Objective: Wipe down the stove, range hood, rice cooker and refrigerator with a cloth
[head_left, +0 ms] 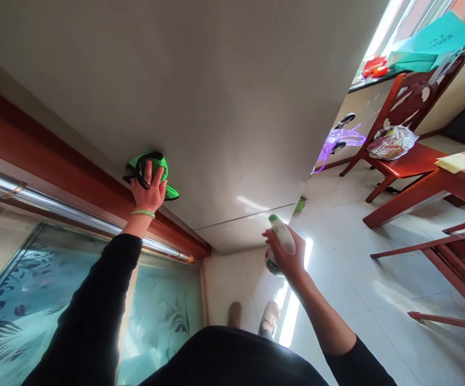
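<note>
My left hand (150, 192) presses a bunched green cloth with black edging (139, 162) against a large, smooth grey panel (224, 123), close to its left side. The fingers bend over the cloth, and a green bangle circles the wrist. In my right hand (292, 257) is a spray bottle (283, 236) with a white and green head, its nozzle toward the panel's lower part. My fingers wrap round the bottle's neck; most of its body is hidden behind the hand. A thin seam crosses the panel just above the bottle.
Along the left runs a reddish wooden frame (43, 145) with a metal rail, beside patterned glass (163, 305). At right, a wooden chair (413, 161) carries a plastic-wrapped bundle (393, 142). A table (429, 187) stands nearby on the tiled floor (337, 279). A purple bag (339, 140) hangs beyond the panel.
</note>
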Available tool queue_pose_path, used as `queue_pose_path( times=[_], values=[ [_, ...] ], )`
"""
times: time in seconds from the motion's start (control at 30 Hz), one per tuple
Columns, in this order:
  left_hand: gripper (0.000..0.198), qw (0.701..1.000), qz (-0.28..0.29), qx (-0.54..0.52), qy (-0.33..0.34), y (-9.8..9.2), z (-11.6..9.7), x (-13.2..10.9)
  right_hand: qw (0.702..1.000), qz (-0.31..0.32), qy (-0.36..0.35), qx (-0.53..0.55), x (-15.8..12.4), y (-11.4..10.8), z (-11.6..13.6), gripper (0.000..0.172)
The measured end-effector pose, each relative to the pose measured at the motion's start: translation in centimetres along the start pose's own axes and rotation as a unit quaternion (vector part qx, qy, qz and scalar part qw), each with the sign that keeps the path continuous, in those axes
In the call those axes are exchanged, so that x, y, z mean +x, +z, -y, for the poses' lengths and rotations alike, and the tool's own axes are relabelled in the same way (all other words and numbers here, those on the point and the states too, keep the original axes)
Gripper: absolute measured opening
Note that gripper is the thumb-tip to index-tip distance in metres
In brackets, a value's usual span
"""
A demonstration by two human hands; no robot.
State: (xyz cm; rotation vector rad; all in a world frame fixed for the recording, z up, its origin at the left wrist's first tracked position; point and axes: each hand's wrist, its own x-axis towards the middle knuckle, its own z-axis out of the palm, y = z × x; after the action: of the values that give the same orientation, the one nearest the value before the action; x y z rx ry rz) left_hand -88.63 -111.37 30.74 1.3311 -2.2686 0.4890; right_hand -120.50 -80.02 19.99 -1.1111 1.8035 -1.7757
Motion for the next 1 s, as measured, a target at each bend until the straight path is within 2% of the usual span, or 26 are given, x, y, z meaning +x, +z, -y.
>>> queue_pose_path(
  times=[0.07, 0.13, 0.23, 0.5, 0.63, 0.73, 0.83, 1.0],
  values=[
    [0.07, 1.0, -0.015, -0.015, -0.007, -0.2, 0.6, 0.2, 1.0, -0.013, 0.013, 0.001, -0.4, 1.2, 0.1, 0.036],
    [0.073, 0.999, -0.017, -0.027, -0.016, -0.2, 0.8, 0.4, 1.0, -0.025, -0.007, -0.006, -1.0, 2.1, 0.5, 0.033],
    [0.081, 0.999, -0.002, -0.039, -0.017, 0.0, 1.0, 0.6, 0.999, -0.002, -0.042, -0.019, -2.0, 3.7, 1.9, 0.028],
    [0.082, 0.998, 0.022, -0.066, -0.008, 0.8, 1.8, 1.0, 0.998, 0.025, -0.046, -0.018, -4.0, 8.4, 4.2, 0.028],
    [0.08, 0.998, 0.007, -0.057, 0.021, 1.0, 1.7, 1.1, 0.997, 0.056, -0.036, -0.029, -4.8, 10.3, 4.9, 0.028],
    [0.083, 0.997, 0.005, -0.059, 0.049, 0.7, 2.0, 1.1, 0.997, 0.055, -0.046, -0.023, -5.3, 11.4, 5.9, 0.026],
    [0.078, 0.995, 0.03, -0.058, 0.08, 0.1, 3.1, 1.3, 0.995, 0.055, -0.082, -0.018, -5.7, 12.2, 7.2, 0.022],
    [0.06, 0.988, 0.066, -0.029, 0.139, -1.0, 5.7, 2.1, 0.98, 0.119, -0.152, -0.051, -6.3, 14.2, 8.7, 0.017]
  ],
)
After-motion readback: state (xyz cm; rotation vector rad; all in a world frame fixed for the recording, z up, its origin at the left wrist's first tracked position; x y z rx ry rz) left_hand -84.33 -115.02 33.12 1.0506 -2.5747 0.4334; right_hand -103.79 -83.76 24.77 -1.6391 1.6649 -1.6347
